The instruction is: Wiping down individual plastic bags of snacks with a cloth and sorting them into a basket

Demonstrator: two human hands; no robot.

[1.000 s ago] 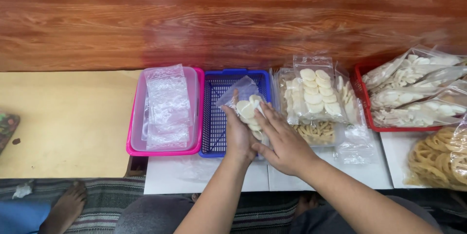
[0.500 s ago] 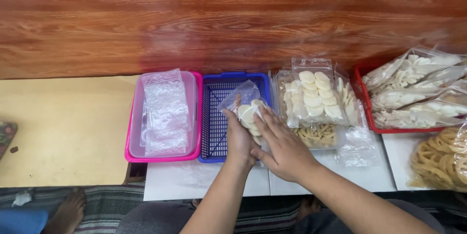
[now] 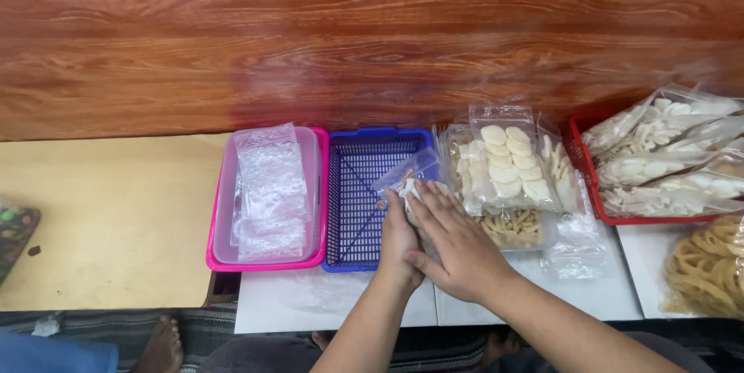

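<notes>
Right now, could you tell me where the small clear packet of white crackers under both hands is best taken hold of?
Grip the packet by its empty top flap, coming from the far left over the blue basket. That flap sticks out flat and free, while the left hand and right hand cover the filled part.

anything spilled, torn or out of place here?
Nothing stands out. Both hands, left hand and right hand, press a small clear bag of crackers at the blue basket edge. No spill shows.
</notes>
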